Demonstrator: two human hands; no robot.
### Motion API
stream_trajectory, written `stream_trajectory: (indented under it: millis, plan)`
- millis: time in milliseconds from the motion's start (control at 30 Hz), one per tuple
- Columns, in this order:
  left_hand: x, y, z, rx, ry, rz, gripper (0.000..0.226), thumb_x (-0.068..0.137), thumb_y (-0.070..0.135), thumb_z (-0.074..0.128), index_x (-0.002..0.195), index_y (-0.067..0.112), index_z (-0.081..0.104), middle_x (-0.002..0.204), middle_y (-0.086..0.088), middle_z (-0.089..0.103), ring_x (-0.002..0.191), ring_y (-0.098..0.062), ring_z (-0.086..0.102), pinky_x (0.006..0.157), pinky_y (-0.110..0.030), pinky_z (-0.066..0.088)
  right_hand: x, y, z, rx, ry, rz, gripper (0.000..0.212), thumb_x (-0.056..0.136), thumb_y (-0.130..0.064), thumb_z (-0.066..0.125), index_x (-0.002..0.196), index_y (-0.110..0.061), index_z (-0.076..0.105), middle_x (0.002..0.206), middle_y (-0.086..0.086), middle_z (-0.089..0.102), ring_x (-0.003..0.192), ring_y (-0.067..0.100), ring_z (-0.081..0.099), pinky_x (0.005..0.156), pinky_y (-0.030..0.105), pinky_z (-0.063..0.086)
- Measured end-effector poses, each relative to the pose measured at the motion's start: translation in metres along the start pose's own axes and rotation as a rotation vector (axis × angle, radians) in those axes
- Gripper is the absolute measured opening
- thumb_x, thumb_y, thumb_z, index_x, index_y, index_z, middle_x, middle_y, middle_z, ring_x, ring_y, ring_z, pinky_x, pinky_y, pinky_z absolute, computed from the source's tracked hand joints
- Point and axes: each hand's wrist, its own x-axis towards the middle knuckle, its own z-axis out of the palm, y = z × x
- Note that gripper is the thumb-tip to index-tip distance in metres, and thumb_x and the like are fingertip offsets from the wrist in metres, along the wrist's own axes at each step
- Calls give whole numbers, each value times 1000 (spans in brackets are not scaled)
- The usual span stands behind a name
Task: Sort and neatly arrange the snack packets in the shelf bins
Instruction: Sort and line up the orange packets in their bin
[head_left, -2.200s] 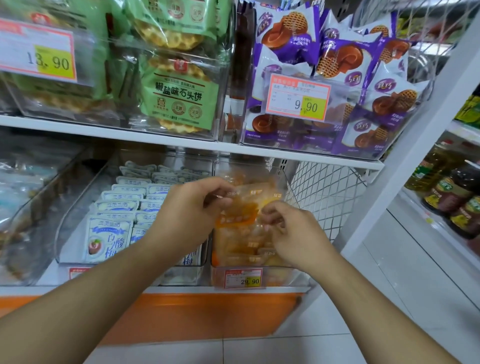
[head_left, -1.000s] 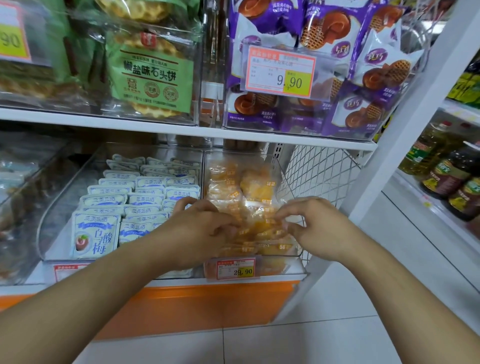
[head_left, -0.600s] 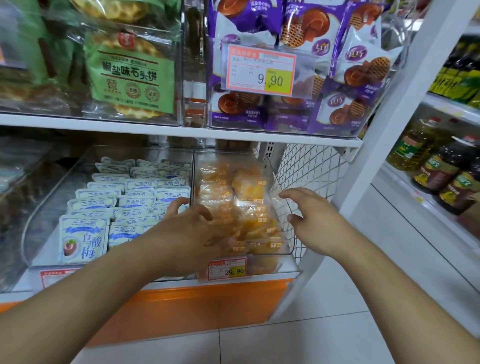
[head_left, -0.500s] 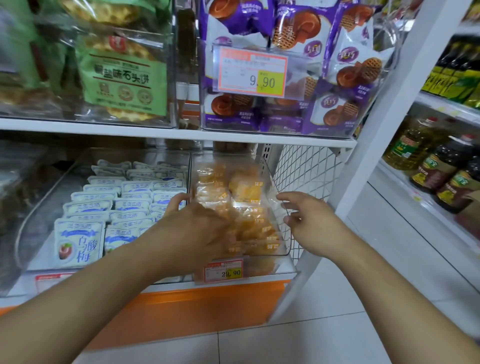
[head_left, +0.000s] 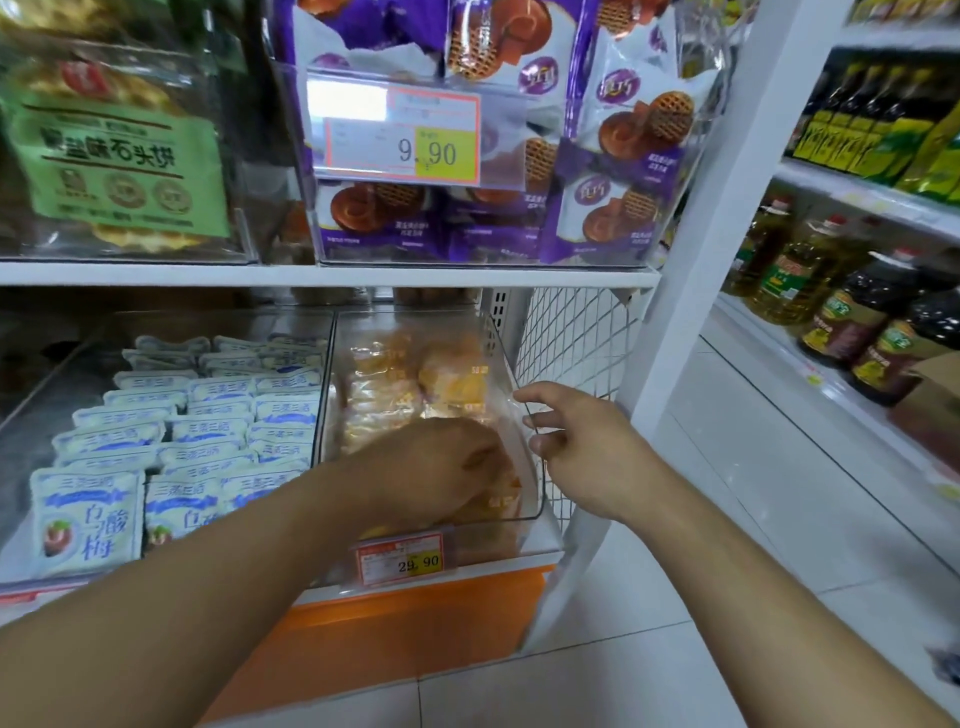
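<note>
Left hand (head_left: 441, 462) is down in the clear bin (head_left: 524, 415) on the lower shelf, on top of the orange snack packets (head_left: 405, 384); can't tell what its fingers are doing. Right hand (head_left: 587, 452) is just outside the bin's right wall, fingers loose, holding nothing.

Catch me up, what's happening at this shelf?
A person is tidying snack bins on a shop shelf. The left hand is down inside the clear bin of orange packets, resting on the front ones; its fingers are hidden, so grip is unclear. The right hand hovers open beside the bin's right wall, holding nothing. The white-and-blue packets in the neighbouring bin stand in neat rows.
</note>
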Motion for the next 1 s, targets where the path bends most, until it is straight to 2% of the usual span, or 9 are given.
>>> stream_trajectory:
  millis: [200, 333, 400, 467, 500, 567, 700, 833, 1000]
  plan:
    - [4, 6, -1, -16, -116, -13, 42, 100, 52, 50, 135, 29, 53, 128, 12, 55, 115, -9, 50, 102, -35, 39, -2, -3, 0, 40, -18, 7, 52, 100, 2, 56, 138, -33, 60, 114, -3, 63, 108, 15, 66, 84, 28, 56]
    - [-2, 7, -4, 19, -84, 47, 30, 100, 52, 46, 120, 36, 62, 116, 16, 63, 110, -7, 54, 103, -41, 41, -6, -6, -3, -68, -11, -102, 48, 101, 0, 55, 138, -31, 61, 125, -10, 55, 119, 9, 57, 101, 24, 50]
    - [-13, 3, -6, 96, -71, 60, 38, 99, 61, 35, 120, 42, 60, 117, 21, 63, 113, -6, 51, 105, -40, 34, -7, -6, -1, -153, -8, -198, 46, 101, 1, 52, 134, -27, 66, 133, -10, 50, 122, 2, 47, 107, 7, 36]
    - [-23, -3, -7, 203, -106, 76, 54, 94, 69, 20, 126, 49, 58, 132, 29, 56, 126, -3, 40, 107, -39, 24, -4, -3, 2, -215, -31, -223, 46, 101, 4, 49, 128, -26, 72, 147, -8, 45, 132, 2, 40, 100, -7, 21]
    - [-28, -5, -8, 233, -118, 78, 57, 95, 70, 17, 130, 49, 57, 140, 33, 50, 132, -1, 34, 109, -38, 20, -2, -2, 3, -232, -51, -217, 48, 100, 5, 48, 125, -28, 73, 155, -9, 40, 141, 5, 35, 105, -4, 19]
    - [-35, -9, -10, 245, -122, 73, 51, 103, 63, 21, 137, 47, 55, 149, 36, 41, 139, 3, 26, 113, -38, 16, 0, 0, 5, -249, -92, -228, 54, 98, 8, 48, 121, -33, 75, 164, -13, 30, 155, 10, 19, 123, 16, 18]
    - [-44, -6, -17, 293, -156, 98, 53, 103, 62, 16, 144, 49, 46, 156, 34, 31, 144, 0, 20, 117, -41, 10, 2, 3, 2, -450, -190, -412, 57, 91, 4, 48, 121, -35, 76, 162, -20, 37, 159, 9, 8, 129, 37, 10]
    - [-52, -8, -15, 299, -115, 119, 54, 103, 63, 14, 146, 49, 43, 157, 31, 30, 144, -6, 24, 117, -44, 10, 2, -5, -1, -545, -274, -366, 56, 81, -25, 34, 111, -42, 78, 150, -30, 50, 157, 0, 6, 128, 38, -2]
    - [-54, -13, -13, 326, -86, 121, 55, 104, 62, 16, 148, 44, 44, 160, 23, 33, 147, -8, 19, 116, -41, 5, -1, -14, -4, -673, -380, -347, 50, 79, -38, 39, 110, -48, 77, 151, -36, 43, 156, -1, -7, 127, 39, -12]
